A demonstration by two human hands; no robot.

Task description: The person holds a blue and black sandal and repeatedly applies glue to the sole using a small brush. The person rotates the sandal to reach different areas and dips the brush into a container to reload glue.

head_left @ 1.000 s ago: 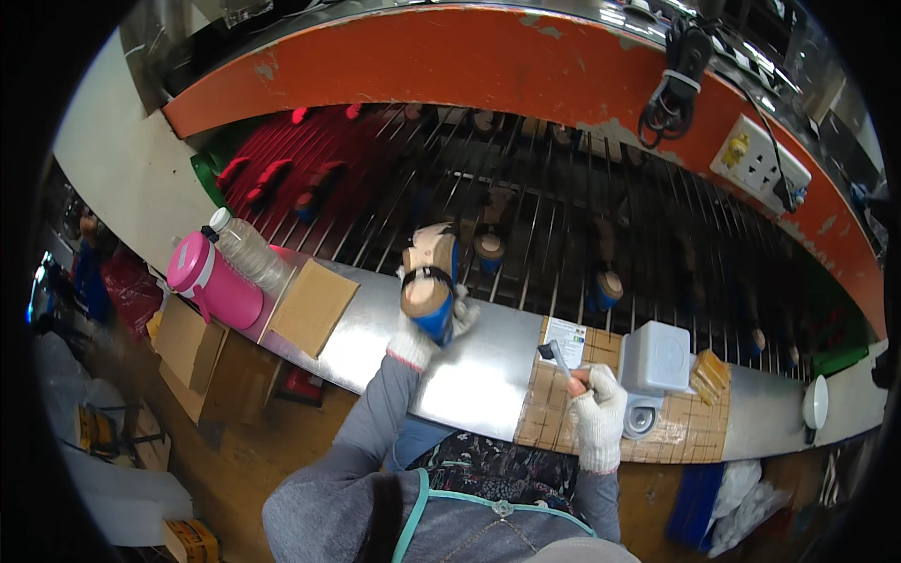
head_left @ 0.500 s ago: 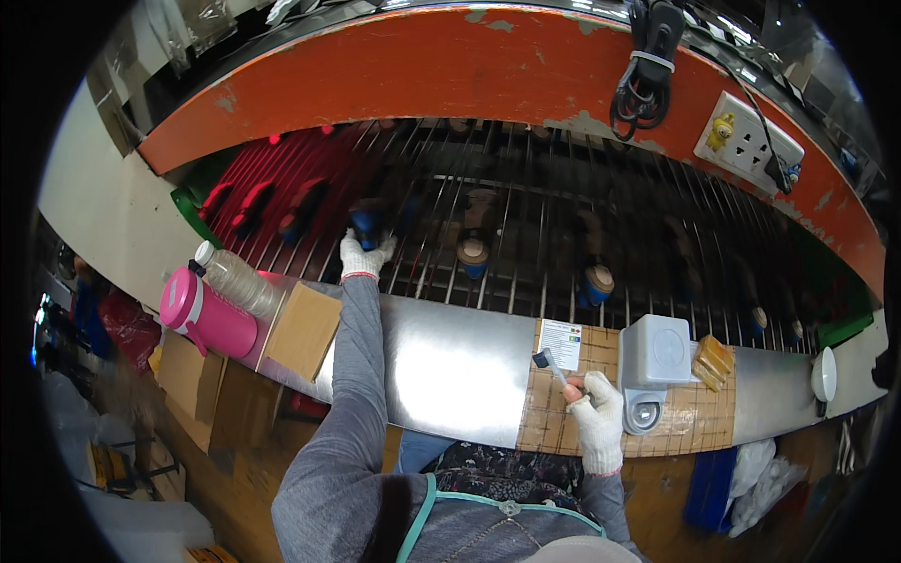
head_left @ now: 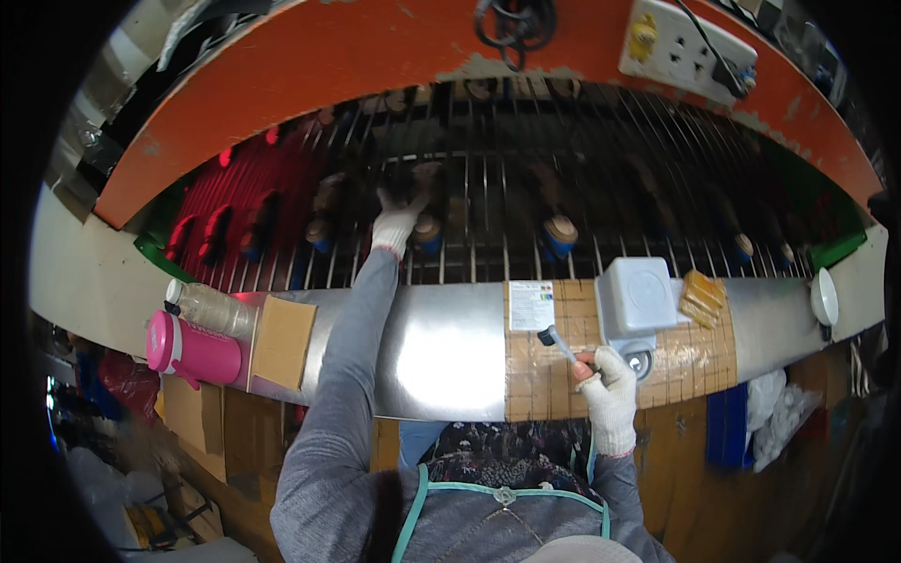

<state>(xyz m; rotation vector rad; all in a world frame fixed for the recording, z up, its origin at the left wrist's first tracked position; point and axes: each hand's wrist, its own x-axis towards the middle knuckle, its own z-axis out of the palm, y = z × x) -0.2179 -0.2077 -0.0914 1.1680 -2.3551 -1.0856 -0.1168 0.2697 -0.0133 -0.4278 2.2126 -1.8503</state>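
My left hand (head_left: 396,227), in a white knit glove, reaches over the metal rods (head_left: 474,235) with its fingers apart. Beside it lies a shoe-shaped piece (head_left: 428,228) with a tan and blue end; I cannot tell if they touch. Another such piece (head_left: 322,235) lies to its left, and one (head_left: 560,233) to its right. Low over the cardboard-covered counter (head_left: 544,389), my gloved right hand (head_left: 608,389) is closed on a small brush (head_left: 556,342) with dark bristles and a pale handle. Bare thumb and finger tips show on that hand.
A grey-white dispenser (head_left: 638,298) and yellowish blocks (head_left: 702,298) stand right of a printed card (head_left: 532,306). At left are a pink jug (head_left: 202,349), a clear bottle (head_left: 218,310) and a cardboard piece (head_left: 284,342). An orange panel (head_left: 394,47) with a socket strip (head_left: 685,47) borders the rods.
My left hand has let go of one blue-ended piece and moved right to the neighbouring one. The right hand keeps the brush. The whole view has shifted.
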